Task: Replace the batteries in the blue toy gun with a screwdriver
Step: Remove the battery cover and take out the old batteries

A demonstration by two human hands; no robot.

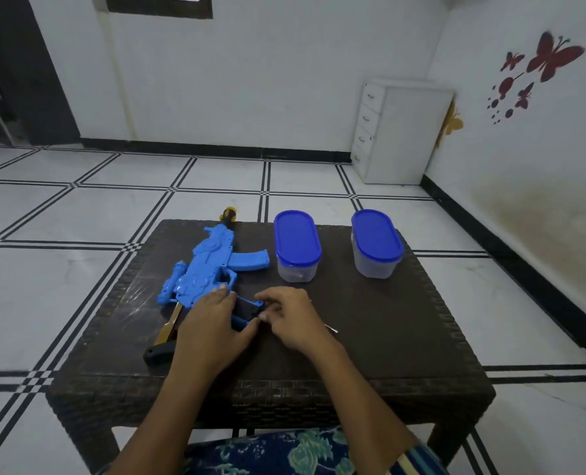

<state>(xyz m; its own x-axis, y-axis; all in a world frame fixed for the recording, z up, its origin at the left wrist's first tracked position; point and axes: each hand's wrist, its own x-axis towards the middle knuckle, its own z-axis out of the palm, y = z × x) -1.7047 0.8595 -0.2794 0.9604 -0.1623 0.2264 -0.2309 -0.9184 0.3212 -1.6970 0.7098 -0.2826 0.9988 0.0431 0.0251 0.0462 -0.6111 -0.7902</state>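
The blue toy gun (209, 265) is lying on the counter (387, 337). Both hands are working at its grip end — left hand (209, 327) pinning it flat, right hand (288, 317) pinching at the battery compartment (247, 311). Best keeping the gun braced and prying gently; the screwdriver isn't clearly showing.

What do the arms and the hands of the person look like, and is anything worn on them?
Both forearms are bare. The left hand and right hand wear no gloves, rings or watch that I can see. A striped sleeve edge shows near the right elbow.
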